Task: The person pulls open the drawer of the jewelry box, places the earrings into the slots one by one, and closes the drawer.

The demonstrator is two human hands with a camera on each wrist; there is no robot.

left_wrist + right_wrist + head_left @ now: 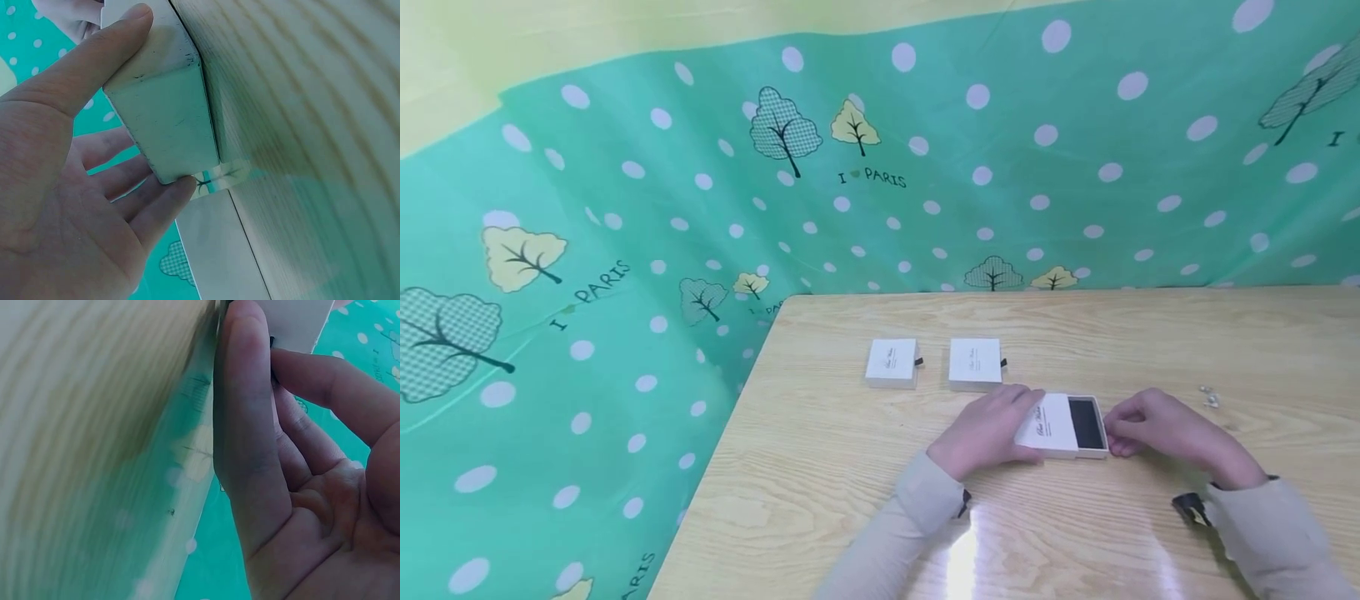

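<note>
A white drawer-style gift box (1054, 427) with dark script on its lid lies on the wooden table, its drawer (1086, 423) pulled partly out to the right and showing a dark lining. My left hand (988, 427) grips the sleeve from its left end, with the thumb along one side and the fingers on the other, as the left wrist view also shows. At the drawer's right end, my right hand (1165, 429) pinches the small black ribbon tab (272, 343) between thumb and fingers. Most of that tab is hidden by the fingers.
Two similar white boxes stand farther back, one at left (891, 363) and one (974, 364) nearer the held box, each with a black tab on its right. Several small shiny pieces (1211, 398) lie beyond my right hand. A green dotted cloth (925, 208) hangs behind the table.
</note>
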